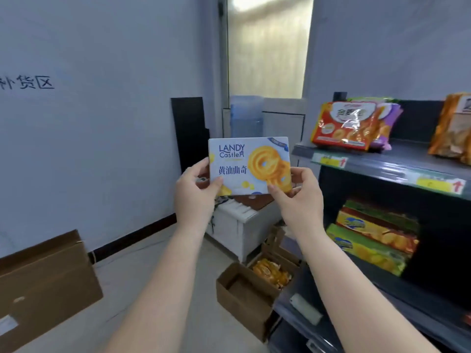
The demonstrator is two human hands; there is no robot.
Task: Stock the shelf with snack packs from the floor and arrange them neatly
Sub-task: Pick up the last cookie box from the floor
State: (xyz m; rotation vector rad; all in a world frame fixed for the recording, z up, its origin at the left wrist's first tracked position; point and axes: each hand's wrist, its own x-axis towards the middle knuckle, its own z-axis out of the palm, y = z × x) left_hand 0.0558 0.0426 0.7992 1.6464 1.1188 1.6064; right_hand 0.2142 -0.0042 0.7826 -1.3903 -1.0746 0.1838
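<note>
Two-handed grip, left hand [196, 192], right hand [298, 197], flat glossy rectangular cookie box [249, 166]

Upper shelf [397, 161]: bare grey board lies open between the red biscuit bag [344, 126] and the orange snack bag [453, 131]; the front edge there is unobstructed.
Left end of upper shelf: taken by the red biscuit bag, with a purple bag [387, 118] close behind it.
Middle shelf: stacked green and yellow chip packs [372, 240] fill the left part; dark open room above them.
Lower shelf [356, 301]: a small white object [305, 309] sits near its front edge.
Floor beside the shelf: an open cardboard box [244, 294] blocks the foot of the unit.
Left floor: a large cardboard box [43, 284]; open floor between the two boxes.
</note>
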